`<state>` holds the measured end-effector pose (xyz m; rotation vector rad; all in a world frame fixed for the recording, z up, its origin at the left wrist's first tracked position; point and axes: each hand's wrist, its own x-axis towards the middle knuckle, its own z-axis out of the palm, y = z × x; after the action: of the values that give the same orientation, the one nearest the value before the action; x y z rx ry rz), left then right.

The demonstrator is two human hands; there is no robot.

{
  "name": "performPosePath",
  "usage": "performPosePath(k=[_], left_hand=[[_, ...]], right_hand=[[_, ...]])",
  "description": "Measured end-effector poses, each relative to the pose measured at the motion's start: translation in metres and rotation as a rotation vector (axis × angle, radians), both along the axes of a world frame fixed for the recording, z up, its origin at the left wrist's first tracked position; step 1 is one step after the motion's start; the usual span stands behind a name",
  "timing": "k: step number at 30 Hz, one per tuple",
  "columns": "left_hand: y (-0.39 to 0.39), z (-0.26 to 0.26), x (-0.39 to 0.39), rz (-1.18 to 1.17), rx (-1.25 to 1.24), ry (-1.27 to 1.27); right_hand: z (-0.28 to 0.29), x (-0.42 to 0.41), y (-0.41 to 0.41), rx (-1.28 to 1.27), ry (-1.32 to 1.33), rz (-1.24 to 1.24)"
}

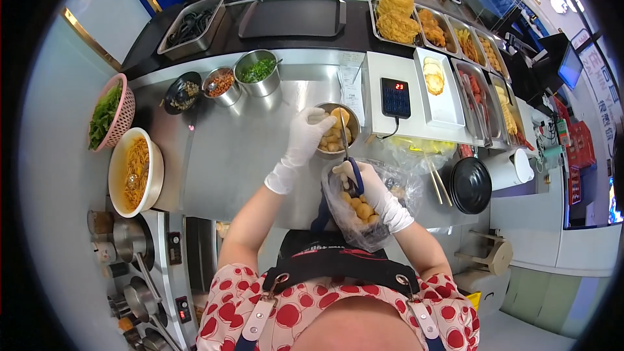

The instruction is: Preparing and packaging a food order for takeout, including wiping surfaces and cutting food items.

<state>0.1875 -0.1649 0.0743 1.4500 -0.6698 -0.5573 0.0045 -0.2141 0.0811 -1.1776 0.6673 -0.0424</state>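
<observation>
My left hand (309, 131), in a white glove, pinches a round yellow-brown food ball (340, 116) over a steel bowl (359, 129). Cut pieces of the same food (332, 142) fill much of that bowl. My right hand (363, 180), gloved too, grips scissors with dark blue handles (357, 175); their blades point away from me and lie at the ball. Whether the blades have cut into it, I cannot tell. Below my right hand, an open clear plastic bag (341, 224) holds several whole balls (363, 210).
Left of the steel worktop (234, 156) stand a white bowl of orange shreds (158, 175) and a pink basket of greens (127, 107). Pots of chopped greens (265, 88) and reddish bits (229, 100) stand behind. Chopsticks (438, 183) and black plates (471, 185) lie right, below a digital device (395, 97).
</observation>
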Motion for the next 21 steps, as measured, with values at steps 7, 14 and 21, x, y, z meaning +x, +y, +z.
performPosePath(k=[7, 14, 21], left_hand=[[-0.003, 0.010, -0.012, 0.044, 0.079, 0.392], [-0.013, 0.000, 0.004, 0.050, 0.035, 0.401], [-0.012, 0.003, 0.010, -0.042, 0.064, 0.408]], right_hand=[[-0.003, 0.006, 0.001, -0.090, 0.029, -0.029], [-0.012, 0.008, -0.002, -0.064, 0.022, -0.024], [-0.005, 0.009, -0.004, -0.046, 0.075, 0.030]])
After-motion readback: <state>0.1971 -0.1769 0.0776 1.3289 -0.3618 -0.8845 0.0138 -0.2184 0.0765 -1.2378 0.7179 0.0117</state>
